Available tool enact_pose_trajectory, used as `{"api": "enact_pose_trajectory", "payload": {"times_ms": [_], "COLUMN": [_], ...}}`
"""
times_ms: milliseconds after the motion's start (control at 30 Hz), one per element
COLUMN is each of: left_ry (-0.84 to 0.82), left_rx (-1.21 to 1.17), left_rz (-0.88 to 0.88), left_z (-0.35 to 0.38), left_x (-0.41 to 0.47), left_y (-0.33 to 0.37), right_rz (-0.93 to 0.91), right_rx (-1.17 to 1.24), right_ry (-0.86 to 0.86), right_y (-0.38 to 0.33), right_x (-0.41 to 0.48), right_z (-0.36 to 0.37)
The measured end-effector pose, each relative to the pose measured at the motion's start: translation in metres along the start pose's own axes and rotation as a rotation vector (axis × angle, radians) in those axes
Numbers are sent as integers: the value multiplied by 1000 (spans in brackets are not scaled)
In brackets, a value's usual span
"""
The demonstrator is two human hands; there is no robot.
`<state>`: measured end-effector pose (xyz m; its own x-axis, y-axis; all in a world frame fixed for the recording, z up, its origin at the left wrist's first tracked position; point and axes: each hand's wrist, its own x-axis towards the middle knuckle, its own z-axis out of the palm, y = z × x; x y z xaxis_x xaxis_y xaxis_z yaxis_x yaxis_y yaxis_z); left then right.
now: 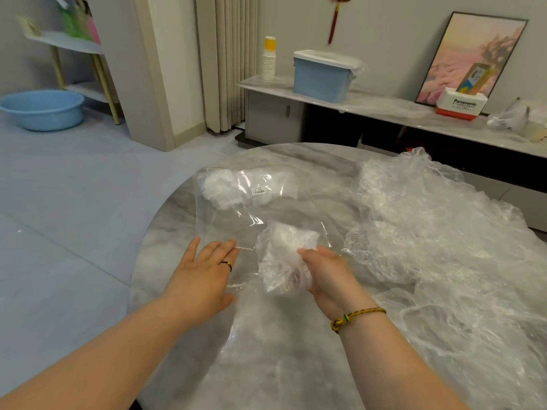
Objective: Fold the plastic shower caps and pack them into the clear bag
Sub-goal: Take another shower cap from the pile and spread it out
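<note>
Head view: left hand [204, 273] spread on clear bag [231, 223], right hand [328, 276] grips folded shower cap [281, 258]

Single head view, above near edge of round table [161, 247], facing forward and down across it; close, left hand [204, 273] and right hand [328, 276] mid-frame; far rim probably lens-warped.

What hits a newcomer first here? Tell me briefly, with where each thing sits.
A big crinkled heap of loose shower caps covers the right side of the round marble table. At the near centre, the right grip holds a folded shower cap at the clear bag, on which the left grip rests with straight fingers. Behind, a blue lidded box stands on the low sideboard.
</note>
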<state>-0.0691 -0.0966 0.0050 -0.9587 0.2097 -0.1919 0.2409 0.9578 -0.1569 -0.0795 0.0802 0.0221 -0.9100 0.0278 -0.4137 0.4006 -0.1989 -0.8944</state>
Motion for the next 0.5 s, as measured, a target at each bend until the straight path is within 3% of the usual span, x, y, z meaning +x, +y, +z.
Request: {"api": "enact_pose_trajectory", "payload": {"times_ms": [300,367,500], "left_ry": [199,221,280], "left_rx": [-393,-453,-574], "left_rz": [45,68,103], "left_z": [-16,-16,-19], "left_x": [-8,-11,-18], "left_y": [6,11,16], "right_rz": [-20,9,141], "right_rx": [-384,-341,78], "right_ry": [-103,-106,-26], "right_y": [4,2,-3], "right_x": [-10,-9,8], "right_z": [-5,0,8]}}
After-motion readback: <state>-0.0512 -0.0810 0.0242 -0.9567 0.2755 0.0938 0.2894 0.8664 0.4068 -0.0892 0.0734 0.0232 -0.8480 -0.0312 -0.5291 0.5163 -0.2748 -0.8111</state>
